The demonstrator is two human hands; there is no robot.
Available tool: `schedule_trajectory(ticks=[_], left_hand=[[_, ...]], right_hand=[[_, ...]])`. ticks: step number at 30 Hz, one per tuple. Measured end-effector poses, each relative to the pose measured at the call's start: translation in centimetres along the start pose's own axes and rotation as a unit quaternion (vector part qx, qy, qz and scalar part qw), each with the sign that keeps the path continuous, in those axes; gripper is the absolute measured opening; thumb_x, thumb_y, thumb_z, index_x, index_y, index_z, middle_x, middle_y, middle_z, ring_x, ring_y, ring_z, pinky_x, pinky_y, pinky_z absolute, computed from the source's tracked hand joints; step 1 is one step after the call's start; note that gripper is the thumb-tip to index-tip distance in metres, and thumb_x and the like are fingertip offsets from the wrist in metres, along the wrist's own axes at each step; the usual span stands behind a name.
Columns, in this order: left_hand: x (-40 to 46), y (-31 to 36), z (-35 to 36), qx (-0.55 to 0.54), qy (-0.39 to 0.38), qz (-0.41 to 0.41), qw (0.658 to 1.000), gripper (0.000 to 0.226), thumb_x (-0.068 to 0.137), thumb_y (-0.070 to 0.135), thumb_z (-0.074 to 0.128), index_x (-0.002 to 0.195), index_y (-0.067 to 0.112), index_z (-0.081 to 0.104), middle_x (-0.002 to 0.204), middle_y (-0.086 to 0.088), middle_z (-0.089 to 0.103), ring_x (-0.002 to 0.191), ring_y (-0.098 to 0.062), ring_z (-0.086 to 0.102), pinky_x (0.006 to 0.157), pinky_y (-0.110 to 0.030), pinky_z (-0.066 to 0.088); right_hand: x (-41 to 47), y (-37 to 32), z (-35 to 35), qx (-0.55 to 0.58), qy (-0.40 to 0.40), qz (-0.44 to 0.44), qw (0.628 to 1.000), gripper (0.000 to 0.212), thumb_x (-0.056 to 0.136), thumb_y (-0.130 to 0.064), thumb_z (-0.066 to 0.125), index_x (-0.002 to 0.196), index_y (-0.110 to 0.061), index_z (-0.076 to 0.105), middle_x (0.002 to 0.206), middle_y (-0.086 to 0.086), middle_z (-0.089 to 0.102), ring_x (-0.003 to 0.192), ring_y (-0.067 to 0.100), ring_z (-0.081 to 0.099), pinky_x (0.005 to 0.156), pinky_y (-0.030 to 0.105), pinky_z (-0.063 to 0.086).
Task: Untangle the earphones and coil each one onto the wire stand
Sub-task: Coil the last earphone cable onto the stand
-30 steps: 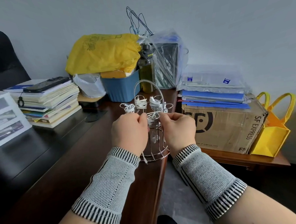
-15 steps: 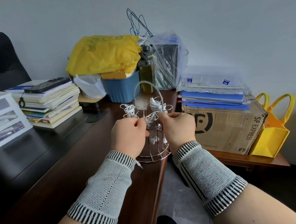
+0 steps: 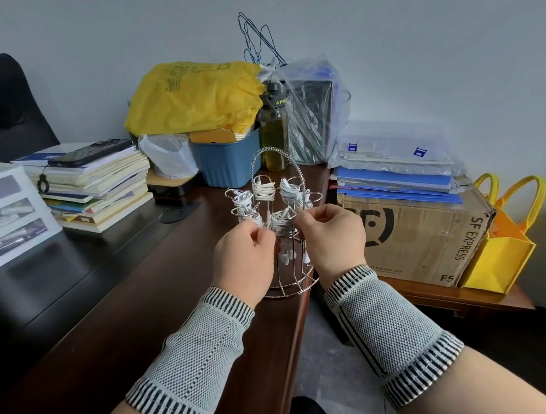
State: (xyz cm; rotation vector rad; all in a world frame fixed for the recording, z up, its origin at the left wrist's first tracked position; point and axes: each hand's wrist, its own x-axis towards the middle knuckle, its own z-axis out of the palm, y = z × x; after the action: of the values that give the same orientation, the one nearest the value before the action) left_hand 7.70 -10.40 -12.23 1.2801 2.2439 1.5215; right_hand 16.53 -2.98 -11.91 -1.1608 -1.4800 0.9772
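A chrome wire stand [image 3: 282,279] with an arched handle sits at the near edge of the dark brown wooden desk [image 3: 150,308], and white corded earphones [image 3: 264,191] are wound into small bundles on its loops. I count about six bundles; the one at 3 o'clock is partly hidden. The left hand [image 3: 244,259] and the right hand [image 3: 332,238] are both curled, each apparently pinching thin cord at the front bundle [image 3: 282,222], at 6 o'clock on the stand. The cord looks light, limp and springy, so it likely needs a fingertip pinch near the free end, kept taut. The stand seems light and tippable.
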Motion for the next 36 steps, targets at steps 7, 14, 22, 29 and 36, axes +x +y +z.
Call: schedule_trajectory(ticks=[7,14,22,29,36], left_hand=[[-0.3,0.0,0.1,0.025,0.004,0.013,1.0,0.027,0.092,0.02,0.051,0.076,0.0,0.061,0.072,-0.014,0.065,0.072,-0.033,0.062,0.071,-0.05,0.052],[-0.5,-0.2,-0.1,0.075,-0.013,0.035,0.997,0.027,0.092,0.027,0.057,0.067,0.019,0.059,0.052,0.007,0.051,0.057,-0.012,0.049,0.058,-0.029,0.033],[-0.4,-0.6,0.1,0.067,-0.023,0.062,0.996,0.015,0.091,0.03,0.062,0.087,0.025,0.076,0.073,0.009,0.069,0.072,-0.011,0.063,0.067,-0.026,0.049],[-0.2,-1.4,0.8,0.046,-0.008,0.089,0.995,0.012,0.089,0.018,0.065,0.088,0.018,0.077,0.077,0.005,0.067,0.072,-0.015,0.061,0.066,-0.026,0.046],[-0.3,-2.0,1.3,0.015,0.007,0.113,0.993,0.012,0.087,0.012,0.066,0.086,0.018,0.076,0.081,0.01,0.067,0.074,-0.008,0.062,0.071,-0.02,0.047]], right_hand=[[-1.0,1.2,0.2,-0.05,-0.026,-0.13,0.99,0.011,0.09,-0.015,0.06,0.091,-0.024,0.066,0.078,-0.012,0.064,0.057,-0.005,0.058,0.057,0.011,0.047],[-1.0,2.3,0.2,-0.068,-0.004,-0.168,0.983,0.015,0.089,-0.014,0.062,0.1,-0.018,0.072,0.093,0.0,0.069,0.077,0.01,0.063,0.074,0.03,0.054],[-1.3,1.8,-0.3,0.02,-0.099,-0.088,0.991,0.02,0.086,-0.026,0.066,0.066,-0.027,0.066,0.088,-0.001,0.062,0.083,0.004,0.057,0.079,0.024,0.047],[-1.2,1.3,-0.5,-0.017,-0.133,-0.106,0.985,0.009,0.079,-0.027,0.07,0.071,-0.031,0.067,0.094,-0.001,0.062,0.092,-0.002,0.048,0.083,0.015,0.039],[-1.1,1.2,-0.3,-0.106,-0.107,-0.16,0.976,0.01,0.09,-0.021,0.06,0.08,-0.024,0.061,0.094,-0.002,0.053,0.093,0.011,0.053,0.085,0.023,0.043]])
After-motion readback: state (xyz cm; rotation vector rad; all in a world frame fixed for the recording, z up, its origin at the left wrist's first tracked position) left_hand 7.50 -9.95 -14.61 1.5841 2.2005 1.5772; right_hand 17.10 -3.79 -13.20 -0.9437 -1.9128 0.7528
